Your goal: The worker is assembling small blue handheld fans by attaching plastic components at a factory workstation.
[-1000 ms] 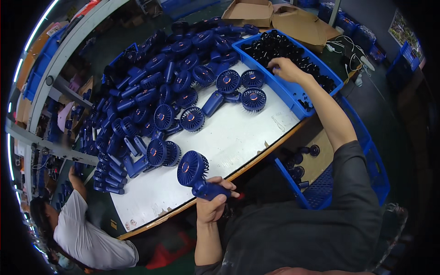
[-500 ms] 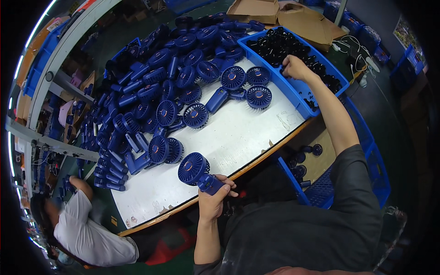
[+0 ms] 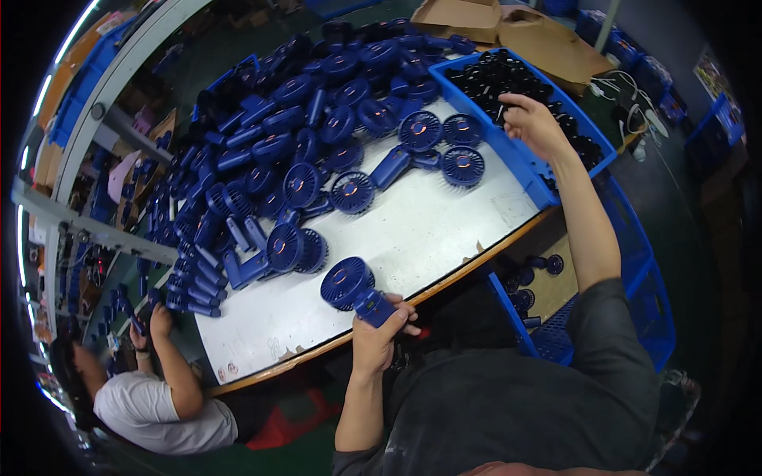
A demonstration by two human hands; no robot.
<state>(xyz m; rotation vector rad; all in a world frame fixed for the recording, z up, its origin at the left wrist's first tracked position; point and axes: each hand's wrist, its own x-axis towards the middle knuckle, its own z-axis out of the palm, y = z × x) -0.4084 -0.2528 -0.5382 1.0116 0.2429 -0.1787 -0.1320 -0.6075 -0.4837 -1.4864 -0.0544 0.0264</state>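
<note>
Fingers of left hand (image 3: 379, 333) wrapped around handle of blue fan (image 3: 354, 290) at near table (image 3: 413, 238) edge — right hand (image 3: 533, 125) farther off, curled over black parts (image 3: 492, 75) in blue bin (image 3: 548, 178) — grip unclear.

A factory assembly workshop: a long white counter (image 3: 413, 230) heaped with identical blue handheld fans (image 3: 270, 151), blue parts crates (image 3: 508, 143), and another worker (image 3: 151, 404) seated at its far-left corner.

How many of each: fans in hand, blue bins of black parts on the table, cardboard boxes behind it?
Blue handheld fan in left hand: 1
Blue bin of black parts, under right hand: 1
Cardboard boxes: 2
Total: 4
</note>
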